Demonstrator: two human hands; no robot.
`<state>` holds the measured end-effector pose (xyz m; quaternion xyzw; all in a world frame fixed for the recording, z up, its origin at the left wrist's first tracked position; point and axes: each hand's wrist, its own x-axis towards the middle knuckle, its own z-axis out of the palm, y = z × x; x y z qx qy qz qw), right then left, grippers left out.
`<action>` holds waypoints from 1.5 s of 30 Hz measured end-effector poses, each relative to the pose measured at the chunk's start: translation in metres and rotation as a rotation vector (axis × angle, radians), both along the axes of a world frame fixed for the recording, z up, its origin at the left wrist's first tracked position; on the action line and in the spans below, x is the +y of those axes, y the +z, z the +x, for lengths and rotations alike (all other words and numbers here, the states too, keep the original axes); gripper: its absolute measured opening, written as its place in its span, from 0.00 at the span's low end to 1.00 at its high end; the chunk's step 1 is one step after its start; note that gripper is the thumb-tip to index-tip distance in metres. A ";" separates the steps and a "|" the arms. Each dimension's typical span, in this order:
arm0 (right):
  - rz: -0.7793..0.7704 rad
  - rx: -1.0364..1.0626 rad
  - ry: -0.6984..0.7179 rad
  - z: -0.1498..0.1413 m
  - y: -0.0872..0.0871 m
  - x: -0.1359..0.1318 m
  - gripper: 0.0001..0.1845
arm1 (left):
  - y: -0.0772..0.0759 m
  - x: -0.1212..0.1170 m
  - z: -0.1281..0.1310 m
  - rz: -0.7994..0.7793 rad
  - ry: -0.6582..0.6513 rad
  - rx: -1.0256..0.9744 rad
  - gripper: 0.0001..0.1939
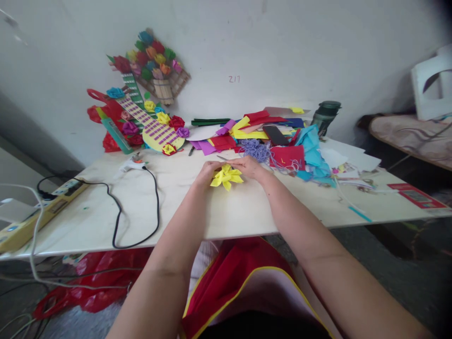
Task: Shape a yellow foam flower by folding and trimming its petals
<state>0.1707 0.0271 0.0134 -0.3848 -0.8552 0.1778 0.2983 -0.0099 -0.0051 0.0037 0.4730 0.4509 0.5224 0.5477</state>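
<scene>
Yellow flower [226, 178] held over the table [240, 219] between both hands; left hand [208, 172] fingers closed on its edge; right hand [250, 166] fingers bent along its far side, closure can't be told; thin metal tip [222, 158] seen beside them

One left hand [207, 172] and one right hand [250, 166] are holding one flower [226, 177]. Left of the flower, one glue gun [133, 163], one power strip [52, 206] and one green bottle [116, 133] are sitting. Beyond it to the right, one phone [275, 135] and one flask [326, 117] are resting; right of it, one red card [416, 195] is lying.
</scene>
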 end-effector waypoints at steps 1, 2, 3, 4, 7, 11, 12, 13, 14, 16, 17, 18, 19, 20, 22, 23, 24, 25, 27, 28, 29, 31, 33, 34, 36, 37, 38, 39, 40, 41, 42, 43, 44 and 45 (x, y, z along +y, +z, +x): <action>0.008 -0.016 -0.004 0.000 0.001 -0.001 0.17 | -0.001 0.001 0.000 -0.009 0.000 -0.009 0.10; 0.015 -0.028 -0.008 0.000 0.002 -0.002 0.17 | -0.001 0.001 0.000 -0.018 -0.002 -0.023 0.10; 0.019 -0.036 -0.010 0.000 0.002 -0.002 0.17 | -0.002 0.002 0.000 -0.026 -0.006 -0.036 0.09; 0.022 -0.039 -0.011 -0.001 0.003 -0.002 0.17 | -0.002 0.002 -0.001 -0.026 -0.010 -0.039 0.09; 0.022 -0.025 -0.009 -0.001 0.002 -0.001 0.16 | -0.003 0.002 -0.001 -0.021 -0.023 -0.035 0.09; 0.036 -0.019 0.003 -0.001 0.001 0.000 0.16 | -0.002 0.000 -0.001 -0.004 -0.017 -0.018 0.09; 0.039 -0.026 0.003 -0.001 0.001 0.000 0.16 | -0.002 0.000 -0.001 -0.001 -0.013 -0.015 0.09; 0.041 -0.034 -0.002 -0.002 0.001 0.001 0.16 | -0.002 -0.001 -0.001 0.001 -0.010 -0.013 0.08; 0.042 -0.043 -0.009 -0.002 0.001 0.000 0.16 | -0.001 -0.001 0.000 0.003 -0.008 -0.014 0.08; 0.039 -0.055 -0.022 -0.002 0.003 0.000 0.16 | -0.001 -0.001 0.000 0.003 -0.008 -0.011 0.08; 0.040 -0.055 -0.024 -0.002 0.003 -0.001 0.16 | -0.001 -0.002 0.000 0.001 -0.008 -0.009 0.08; 0.041 -0.055 -0.023 -0.002 0.004 -0.001 0.16 | -0.001 -0.002 0.000 -0.002 -0.009 -0.007 0.08; 0.043 -0.055 -0.021 -0.002 0.004 -0.001 0.16 | -0.001 -0.002 0.000 -0.004 -0.011 -0.005 0.08; 0.046 -0.055 -0.019 -0.002 0.004 -0.001 0.16 | -0.001 -0.002 0.000 -0.007 -0.015 -0.005 0.08; 0.052 -0.051 -0.010 -0.002 0.003 -0.001 0.16 | -0.001 -0.002 0.000 -0.008 -0.023 -0.005 0.08; 0.052 -0.046 -0.004 -0.002 0.003 -0.001 0.16 | 0.000 -0.002 0.000 -0.007 -0.027 -0.005 0.08; 0.051 -0.043 0.000 -0.002 0.002 0.000 0.16 | 0.000 -0.002 0.000 -0.005 -0.032 -0.007 0.08; 0.050 -0.040 0.002 -0.002 0.002 0.000 0.16 | 0.000 -0.003 0.000 -0.004 -0.037 -0.010 0.08; 0.051 -0.041 0.001 -0.002 0.001 0.001 0.16 | 0.001 -0.004 0.001 -0.004 -0.038 -0.014 0.08; 0.052 -0.043 -0.001 -0.002 0.001 0.001 0.16 | 0.002 -0.005 0.001 -0.005 -0.035 -0.016 0.08; 0.053 -0.044 -0.003 -0.002 0.000 0.001 0.16 | 0.004 -0.006 0.002 -0.007 -0.030 -0.016 0.07; 0.047 -0.032 -0.004 -0.002 0.000 0.001 0.16 | 0.006 -0.008 0.003 -0.009 -0.019 -0.016 0.07; 0.023 0.002 -0.001 -0.002 -0.001 0.000 0.17 | 0.008 -0.009 0.004 -0.009 -0.016 -0.017 0.08; 0.007 0.025 0.000 -0.002 -0.002 0.000 0.17 | 0.008 -0.009 0.004 -0.008 -0.016 -0.016 0.08; -0.018 0.069 0.008 -0.002 -0.003 0.001 0.17 | 0.008 -0.009 0.004 -0.006 -0.016 -0.011 0.08; -0.023 0.086 0.012 -0.002 -0.004 0.002 0.17 | 0.008 -0.008 0.003 -0.003 -0.017 -0.008 0.08; -0.025 0.099 0.019 -0.002 -0.005 0.003 0.17 | 0.007 -0.008 0.003 -0.001 -0.018 -0.003 0.08; -0.025 0.109 0.025 -0.002 -0.005 0.004 0.18 | 0.007 -0.007 0.003 0.002 -0.019 0.000 0.09; -0.027 0.117 0.029 -0.002 -0.006 0.005 0.18 | 0.006 -0.007 0.003 0.003 -0.018 0.003 0.09; -0.031 0.121 0.032 -0.002 -0.006 0.006 0.19 | 0.006 -0.006 0.003 0.005 -0.018 0.004 0.09; -0.035 0.123 0.034 -0.002 -0.007 0.007 0.19 | 0.005 -0.006 0.003 0.006 -0.017 0.003 0.09; -0.037 0.124 0.036 -0.002 -0.008 0.008 0.19 | 0.005 -0.006 0.003 0.008 -0.019 0.001 0.09; -0.036 0.126 0.038 -0.002 -0.008 0.008 0.19 | 0.005 -0.006 0.003 0.011 -0.025 -0.002 0.10; -0.035 0.128 0.041 -0.002 -0.009 0.009 0.19 | 0.005 -0.006 0.004 0.015 -0.032 -0.003 0.10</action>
